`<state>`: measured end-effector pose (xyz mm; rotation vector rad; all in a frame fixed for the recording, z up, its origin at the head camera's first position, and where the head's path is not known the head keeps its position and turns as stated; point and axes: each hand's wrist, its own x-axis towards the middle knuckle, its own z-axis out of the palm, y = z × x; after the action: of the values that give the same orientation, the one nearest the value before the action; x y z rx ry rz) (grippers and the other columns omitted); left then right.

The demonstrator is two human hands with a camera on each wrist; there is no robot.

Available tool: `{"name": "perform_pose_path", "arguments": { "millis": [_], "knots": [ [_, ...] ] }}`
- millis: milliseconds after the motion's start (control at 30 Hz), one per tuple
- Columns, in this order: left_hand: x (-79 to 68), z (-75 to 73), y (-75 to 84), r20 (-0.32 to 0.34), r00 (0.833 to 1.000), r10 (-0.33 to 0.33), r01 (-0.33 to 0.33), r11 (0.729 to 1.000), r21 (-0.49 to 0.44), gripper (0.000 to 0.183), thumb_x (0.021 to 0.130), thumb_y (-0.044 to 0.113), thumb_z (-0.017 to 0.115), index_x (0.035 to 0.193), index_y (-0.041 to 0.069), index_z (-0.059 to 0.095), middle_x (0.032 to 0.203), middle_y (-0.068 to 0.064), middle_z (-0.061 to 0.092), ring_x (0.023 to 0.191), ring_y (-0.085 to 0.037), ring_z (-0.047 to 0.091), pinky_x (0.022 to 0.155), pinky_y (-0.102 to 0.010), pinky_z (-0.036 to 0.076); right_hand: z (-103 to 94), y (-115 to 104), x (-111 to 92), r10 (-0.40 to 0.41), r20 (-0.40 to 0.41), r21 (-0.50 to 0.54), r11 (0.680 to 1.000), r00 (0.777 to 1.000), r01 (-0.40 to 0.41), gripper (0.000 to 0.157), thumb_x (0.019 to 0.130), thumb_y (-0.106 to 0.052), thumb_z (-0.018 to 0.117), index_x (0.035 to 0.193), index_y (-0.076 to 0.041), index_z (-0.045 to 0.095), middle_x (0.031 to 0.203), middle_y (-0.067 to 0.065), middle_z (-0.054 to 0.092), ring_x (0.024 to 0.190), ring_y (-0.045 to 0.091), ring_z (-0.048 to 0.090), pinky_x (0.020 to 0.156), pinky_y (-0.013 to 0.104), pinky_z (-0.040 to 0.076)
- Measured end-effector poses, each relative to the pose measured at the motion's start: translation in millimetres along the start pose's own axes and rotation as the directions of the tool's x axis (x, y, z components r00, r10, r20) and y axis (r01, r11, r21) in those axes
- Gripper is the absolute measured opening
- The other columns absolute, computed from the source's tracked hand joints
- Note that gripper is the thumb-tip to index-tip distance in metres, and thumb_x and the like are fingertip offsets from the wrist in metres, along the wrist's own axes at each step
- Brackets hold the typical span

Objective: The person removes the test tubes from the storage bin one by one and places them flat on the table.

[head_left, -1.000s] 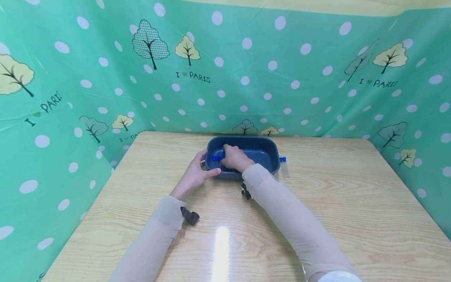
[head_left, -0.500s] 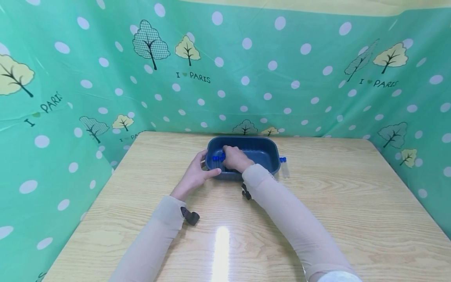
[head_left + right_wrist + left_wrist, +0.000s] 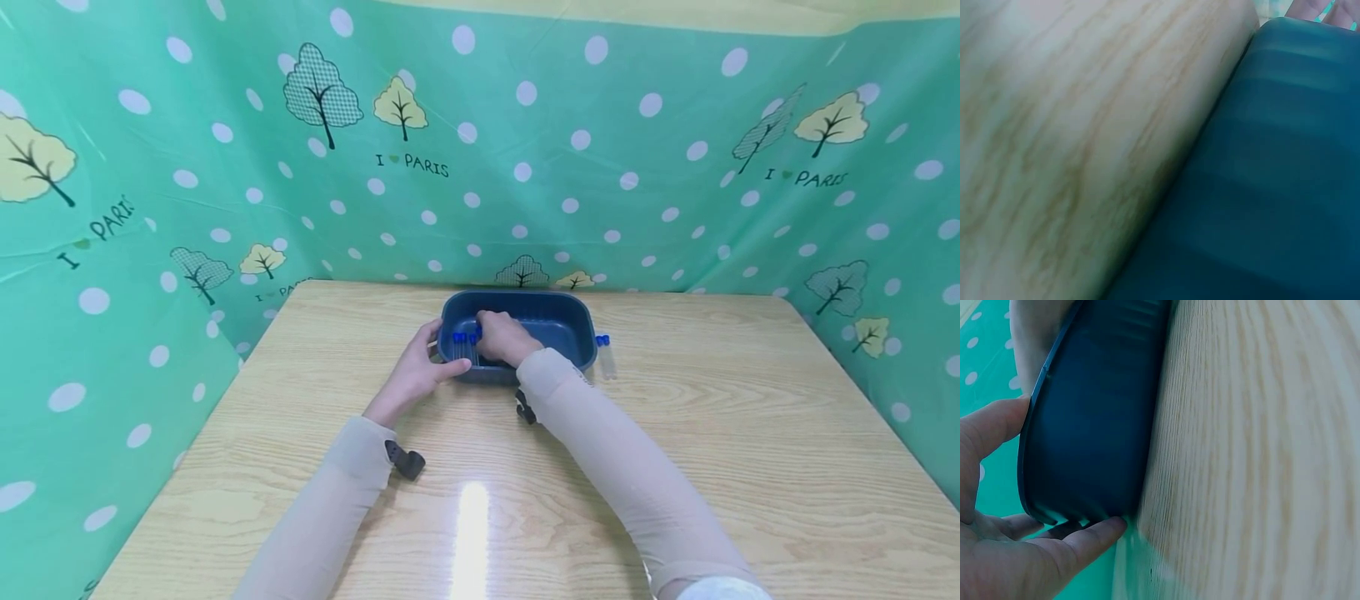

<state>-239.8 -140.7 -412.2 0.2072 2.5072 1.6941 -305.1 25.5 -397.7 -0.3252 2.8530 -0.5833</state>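
A dark blue plastic tub [image 3: 562, 365] stands on the wooden table. My left hand [image 3: 418, 367] holds its left end, thumb on the near rim and fingers along the outer end wall. The left wrist view shows the same fingers against the tub's wall [image 3: 1091, 425]. Inside, at the left end, several clear tubes with blue caps [image 3: 463, 337] lean side by side. My right hand [image 3: 506, 337] reaches over the near rim and pinches another blue-capped tube [image 3: 478, 331]; its lower part is hidden. The right wrist view shows mainly the tub's outer wall [image 3: 1260, 175].
Two more clear tubes with blue caps [image 3: 607, 358] lie on the table [image 3: 712, 442] just right of the tub. A green dotted curtain [image 3: 660, 208] closes off the back and sides of the table.
A third blue cap now shows apart in the row at the tub's left end. My right hand has shifted very slightly to the right; my left hand has stayed in place.
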Motion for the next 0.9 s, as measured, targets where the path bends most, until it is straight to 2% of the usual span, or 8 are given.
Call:
{"name": "perform_pose_path", "arguments": {
  "millis": [400,633,900],
  "knots": [
    [2.1,0.4,-2.5,-0.006,1.000,-0.010,0.010,1.000,0.001,0.091,0.079,0.028,0.079,0.150,0.012,0.025,0.150,-0.014,0.033,0.134,-0.036,0.036,0.107,-0.048,0.034,-1.5,3.2,0.7,0.013,0.009,-0.016,1.000,1.000,-0.013,0.058,0.088,-0.019,0.065,0.141,-0.009,0.044,0.133,0.012,0.055,0.116,0.028,0.055,0.095,0.047,0.047],
    [1.6,0.6,-1.6,-0.007,1.000,-0.009,0.008,1.000,-0.002,0.091,0.079,0.027,0.079,0.150,0.012,0.025,0.150,-0.015,0.033,0.134,-0.037,0.035,0.107,-0.049,0.034,-0.8,5.3,1.6,0.003,0.001,-0.031,1.000,1.000,-0.003,0.057,0.087,-0.019,0.065,0.139,-0.009,0.046,0.129,0.011,0.057,0.114,0.027,0.056,0.094,0.046,0.048],
    [1.0,0.7,-1.7,-0.007,1.000,-0.011,0.011,1.000,-0.002,0.091,0.079,0.027,0.079,0.150,0.011,0.024,0.150,-0.015,0.033,0.134,-0.037,0.035,0.107,-0.049,0.034,0.1,7.8,1.2,0.003,-0.027,-0.002,1.000,1.000,-0.003,0.056,0.086,-0.021,0.066,0.138,-0.010,0.046,0.129,0.011,0.057,0.113,0.027,0.057,0.093,0.047,0.048]
  ]
}}
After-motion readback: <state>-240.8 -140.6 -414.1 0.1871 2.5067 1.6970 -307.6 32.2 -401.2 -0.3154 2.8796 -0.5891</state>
